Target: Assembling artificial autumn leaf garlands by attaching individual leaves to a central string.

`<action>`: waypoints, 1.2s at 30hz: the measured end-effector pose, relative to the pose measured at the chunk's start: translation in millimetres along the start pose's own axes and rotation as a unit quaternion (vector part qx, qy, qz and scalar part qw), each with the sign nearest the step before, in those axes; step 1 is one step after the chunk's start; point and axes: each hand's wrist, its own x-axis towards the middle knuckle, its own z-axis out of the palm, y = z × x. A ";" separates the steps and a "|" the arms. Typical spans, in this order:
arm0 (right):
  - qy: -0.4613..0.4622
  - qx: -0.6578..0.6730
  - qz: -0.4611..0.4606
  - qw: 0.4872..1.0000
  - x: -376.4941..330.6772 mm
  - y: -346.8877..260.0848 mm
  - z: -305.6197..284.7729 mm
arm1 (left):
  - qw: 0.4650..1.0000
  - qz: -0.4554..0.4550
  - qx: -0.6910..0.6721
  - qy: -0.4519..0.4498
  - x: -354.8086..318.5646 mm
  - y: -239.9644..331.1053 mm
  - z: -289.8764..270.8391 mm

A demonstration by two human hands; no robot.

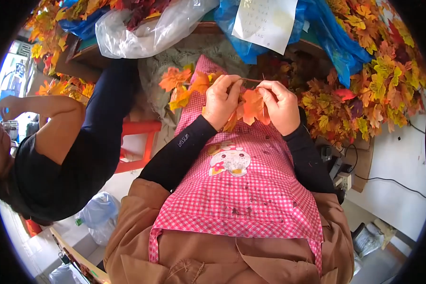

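Leaf strand (254, 101) is hanging between the wearer's two hands, above the far part of a pink checked apron (265, 201) that is covering the lap. The left hand (221, 100) is grasping the strand near its thin stem (252, 80), thumb against fingers, and orange and yellow leaves (180, 98) are sticking out past it on the left. The right hand (280, 106) is pinching too, its grip clenching the strand's right end; exactly which bit is lying under the fingertips, I cannot tell. An orange leaf (253, 111) is drooping in the gap between the hands. A heap of autumn leaves (378, 90) is spreading at the right, below blue plastic (338, 47), while a clear bag (151, 35) is lying at the upper left and a white sheet of paper (265, 23) is resting over the blue plastic. On the left, a co-worker (47, 170) in a black shirt is sitting near a red stool (149, 142).
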 end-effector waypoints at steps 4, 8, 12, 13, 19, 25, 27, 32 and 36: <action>0.006 0.029 0.047 0.998 -1.3 -4.9 8.1 | 1.000 0.011 -0.013 0.011 -4.7 8.3 4.7; 0.020 0.077 0.091 0.993 -5.3 -2.5 15.0 | 0.998 0.017 -0.060 0.016 -8.1 7.7 7.1; 0.015 0.082 0.087 0.993 -6.2 -2.9 17.7 | 0.993 -0.016 -0.121 0.011 -10.0 7.8 8.5; 0.013 0.079 0.085 0.993 -6.2 -2.6 17.8 | 0.989 -0.021 -0.147 0.014 -10.1 5.9 9.2; 0.012 0.067 0.083 0.994 -4.2 -0.5 20.1 | 0.982 -0.061 -0.178 0.013 -9.7 -3.6 11.4; 0.023 0.081 0.082 0.993 -4.9 -0.9 22.1 | 0.985 -0.046 -0.163 0.012 -9.6 -0.7 12.8; 0.022 0.085 0.085 0.992 -5.1 -1.0 21.1 | 0.982 -0.066 -0.177 0.009 -10.3 1.2 10.3; 0.023 0.090 0.087 0.992 -4.8 0.2 21.9 | 0.977 -0.085 -0.195 0.002 -10.1 3.4 8.9; 0.021 0.091 0.082 0.992 -5.1 1.8 24.5 | 0.985 -0.053 -0.166 0.000 -9.6 4.7 8.3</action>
